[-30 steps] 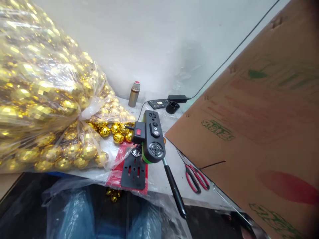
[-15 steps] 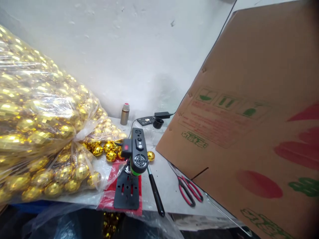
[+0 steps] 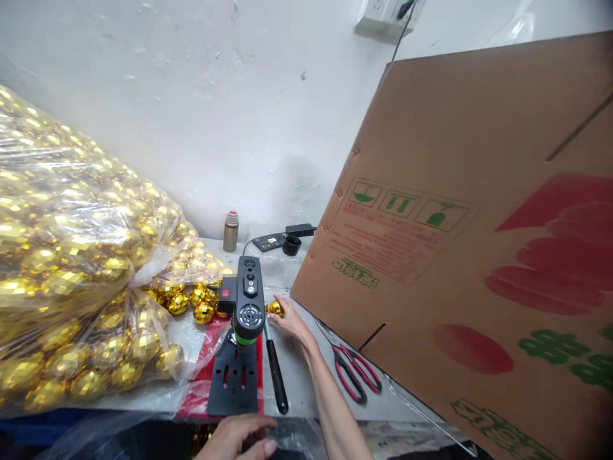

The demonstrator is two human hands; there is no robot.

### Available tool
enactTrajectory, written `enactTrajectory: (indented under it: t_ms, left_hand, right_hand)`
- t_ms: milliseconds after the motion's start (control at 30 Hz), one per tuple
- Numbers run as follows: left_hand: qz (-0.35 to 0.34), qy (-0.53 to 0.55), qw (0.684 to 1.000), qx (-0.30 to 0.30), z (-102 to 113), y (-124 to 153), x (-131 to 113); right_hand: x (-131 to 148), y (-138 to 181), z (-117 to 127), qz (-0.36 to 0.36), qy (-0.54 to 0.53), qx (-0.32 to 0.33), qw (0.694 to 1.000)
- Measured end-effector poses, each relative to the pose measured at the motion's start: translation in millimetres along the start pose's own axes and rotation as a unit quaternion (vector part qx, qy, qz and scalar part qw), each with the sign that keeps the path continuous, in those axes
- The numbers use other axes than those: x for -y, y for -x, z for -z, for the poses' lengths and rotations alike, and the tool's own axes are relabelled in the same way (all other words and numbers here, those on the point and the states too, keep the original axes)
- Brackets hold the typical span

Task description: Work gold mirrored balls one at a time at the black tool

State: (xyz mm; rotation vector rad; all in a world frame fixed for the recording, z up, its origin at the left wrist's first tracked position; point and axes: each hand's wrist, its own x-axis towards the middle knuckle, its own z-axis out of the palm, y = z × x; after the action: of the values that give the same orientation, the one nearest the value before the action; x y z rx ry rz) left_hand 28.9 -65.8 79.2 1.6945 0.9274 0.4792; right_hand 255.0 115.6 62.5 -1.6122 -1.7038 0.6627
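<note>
My right hand (image 3: 293,322) reaches forward over the white table (image 3: 306,374), its fingertips on a loose gold faceted ball (image 3: 275,308) just right of the black device on a stand (image 3: 248,300). The fingers curl round the ball. My left hand (image 3: 237,437) lies at the near table edge, fingers partly bent on clear plastic wrap, below the stand's black base plate (image 3: 234,380). A black-handled tool (image 3: 275,370) lies between the stand and my right forearm.
A big clear bag of gold balls (image 3: 71,268) fills the left, with loose gold balls (image 3: 191,306) spilled beside it. A large cardboard box (image 3: 469,255) leans on the right. Red scissors (image 3: 357,377), a metal flask (image 3: 230,231), a black cup (image 3: 291,245) and a power adapter (image 3: 299,229) lie on the table.
Both of my hands have come into view; the right one has reached to the loose gold ball by the device. The camera has tilted upward and back.
</note>
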Motion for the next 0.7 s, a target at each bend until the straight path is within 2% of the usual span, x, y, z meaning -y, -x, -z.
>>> enactTrajectory:
  t_ms: [100,200,300,400,467,533,600,700]
  left_hand:
    - [0.018,-0.001,1.0,-0.011,-1,1,1]
    - [0.038,0.036,0.998,-0.027,-3,7,17]
    - [0.035,0.129,0.989,-0.068,-10,8,38]
    - [0.048,0.242,0.957,-0.154,-20,6,52]
    - [0.056,0.312,0.93,-0.187,-26,5,52]
    - [0.05,0.368,0.908,-0.193,-29,5,47]
    - [0.044,0.406,0.891,-0.198,-28,6,39]
    - [0.077,0.448,0.863,-0.221,-17,8,30]
  right_hand:
    - [-5,7,-4,-0.005,0.007,-0.002,1.0]
    - [-7,31,3,-0.029,0.012,-0.031,0.999]
    - [4,77,11,-0.041,0.0,-0.043,0.998]
    - [27,139,10,-0.025,-0.025,-0.025,0.999]
    - [43,177,2,-0.005,-0.045,0.001,0.999]
    - [53,204,-13,0.033,-0.038,0.024,0.998]
    - [55,219,-32,0.074,0.002,0.001,0.997]
    - [52,227,-61,0.109,0.042,-0.043,0.992]
